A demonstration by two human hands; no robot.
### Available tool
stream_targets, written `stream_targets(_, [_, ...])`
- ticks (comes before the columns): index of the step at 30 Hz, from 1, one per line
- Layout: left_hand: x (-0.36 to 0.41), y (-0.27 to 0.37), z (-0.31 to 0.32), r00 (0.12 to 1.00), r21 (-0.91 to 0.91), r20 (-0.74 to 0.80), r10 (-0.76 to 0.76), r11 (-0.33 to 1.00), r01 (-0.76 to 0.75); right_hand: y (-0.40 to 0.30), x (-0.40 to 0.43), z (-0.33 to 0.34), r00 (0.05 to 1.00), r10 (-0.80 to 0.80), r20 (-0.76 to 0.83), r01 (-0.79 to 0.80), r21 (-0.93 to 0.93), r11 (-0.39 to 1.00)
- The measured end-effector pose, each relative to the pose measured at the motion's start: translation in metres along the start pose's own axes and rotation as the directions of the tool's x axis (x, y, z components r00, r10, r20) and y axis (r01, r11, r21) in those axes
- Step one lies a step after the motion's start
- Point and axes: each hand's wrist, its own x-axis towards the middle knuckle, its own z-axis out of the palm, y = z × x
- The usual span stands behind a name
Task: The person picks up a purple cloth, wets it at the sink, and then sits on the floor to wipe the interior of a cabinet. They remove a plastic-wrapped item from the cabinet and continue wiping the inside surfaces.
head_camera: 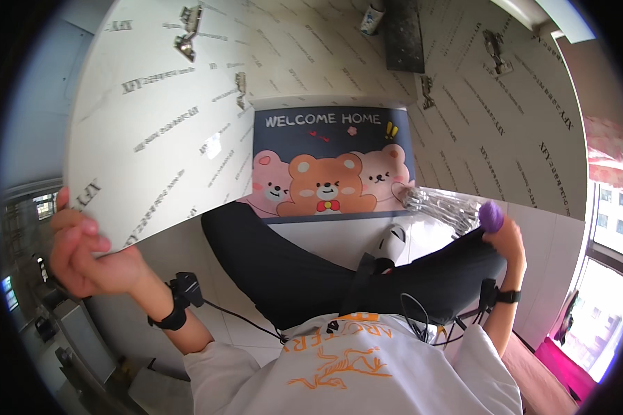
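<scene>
My left hand (96, 254) grips the lower outer corner of the left cabinet door (156, 124), which stands swung out with its hinges showing. On the right, my right hand (506, 238) holds a round purple object (491, 217), perhaps a ball of yarn or a cloth; its kind cannot be told. The right cabinet door (498, 135) is also swung out. Between the doors lies a dark mat with cartoon bears (325, 181). A crumpled clear plastic bag (441, 207) lies by the mat's right edge, near my right hand.
A small printed cylinder (372, 19) and a dark panel (404, 36) are at the top, inside the cabinet. My knees are spread over the tiled floor, with a slipper (392, 244) between them. Cables run from both wrist devices. A window (597, 280) is at right.
</scene>
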Motion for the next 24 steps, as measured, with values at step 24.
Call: stream_targets(24, [0.019,0.046,0.017,0.987,0.261,0.073,-0.141,0.958,0.118,-0.168,0.02,-0.005,0.692,-0.636,-0.341,0.721,0.365,0.589])
